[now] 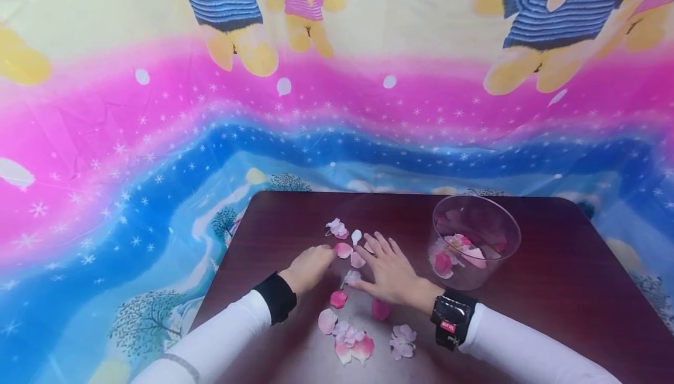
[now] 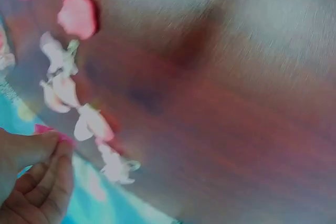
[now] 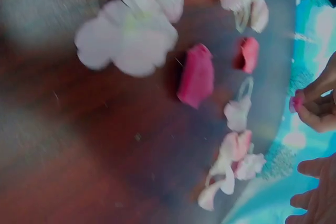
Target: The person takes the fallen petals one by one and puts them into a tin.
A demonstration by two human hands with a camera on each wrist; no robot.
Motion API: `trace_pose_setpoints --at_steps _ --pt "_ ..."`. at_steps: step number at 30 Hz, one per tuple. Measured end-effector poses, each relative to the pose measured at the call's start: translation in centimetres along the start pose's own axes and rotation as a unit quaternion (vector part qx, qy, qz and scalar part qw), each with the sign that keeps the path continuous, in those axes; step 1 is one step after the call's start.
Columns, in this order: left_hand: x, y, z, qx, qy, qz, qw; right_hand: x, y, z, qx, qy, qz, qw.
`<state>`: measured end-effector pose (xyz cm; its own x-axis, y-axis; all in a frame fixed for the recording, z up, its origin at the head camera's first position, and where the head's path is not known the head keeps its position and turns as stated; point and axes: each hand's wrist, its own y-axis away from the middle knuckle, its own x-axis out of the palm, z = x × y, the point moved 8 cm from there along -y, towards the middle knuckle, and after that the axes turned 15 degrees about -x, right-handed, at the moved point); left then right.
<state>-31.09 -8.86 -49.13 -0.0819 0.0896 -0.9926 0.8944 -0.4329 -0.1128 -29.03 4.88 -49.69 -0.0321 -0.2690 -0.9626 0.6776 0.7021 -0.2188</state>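
Work in hand, judged from the layout: gathering loose fabric petals from the dark brown table into the clear plastic container. Partly done. Several pink and white petals already inside the container, which stands upright toward the far right of the table, just beside the right hand. Still outside: a scatter across the middle of the table and toward the near edge, including a white-and-pink blossom nearest the far edge, a small white petal beside it, a deep pink petal between the two wrists, a light pink petal and a mixed cluster near the near edge, and a pale blossom to the right of that cluster. Left hand: fingers curled, thumb and fingertips pinched on a pink petal; same pinch visible in the left wrist view and at the right edge of the right wrist view. Right hand: fingers straight and spread, palm down, resting flat over petals at mid-table; nothing gripped. A further deep pink petal partly under the right wrist. Estimate: a good share of the petals remaining on the table, one of them in the left hand's pinch.
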Motion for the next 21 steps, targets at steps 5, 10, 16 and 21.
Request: trace_pose_setpoints --at_steps 5,10,16,21 --pt "-2.3 -0.6 -1.3 0.017 0.011 -0.039 0.9990 -1.9 -0.1 -0.8 0.010 0.003 -0.010 1.000" --pt "-4.7 -0.6 -3.2 0.051 0.006 -0.085 0.9951 -3.9 -0.1 -0.7 0.005 0.008 -0.024 1.000" --pt "-6.6 -0.6 -4.6 0.064 0.034 -0.086 0.9936 -5.9 -0.2 0.2 0.006 0.017 -0.024 1.000" --pt "-7.7 -0.2 -5.5 0.078 0.075 -0.098 0.9893 -7.3 -0.5 1.3 -0.013 0.022 -0.077 0.997"
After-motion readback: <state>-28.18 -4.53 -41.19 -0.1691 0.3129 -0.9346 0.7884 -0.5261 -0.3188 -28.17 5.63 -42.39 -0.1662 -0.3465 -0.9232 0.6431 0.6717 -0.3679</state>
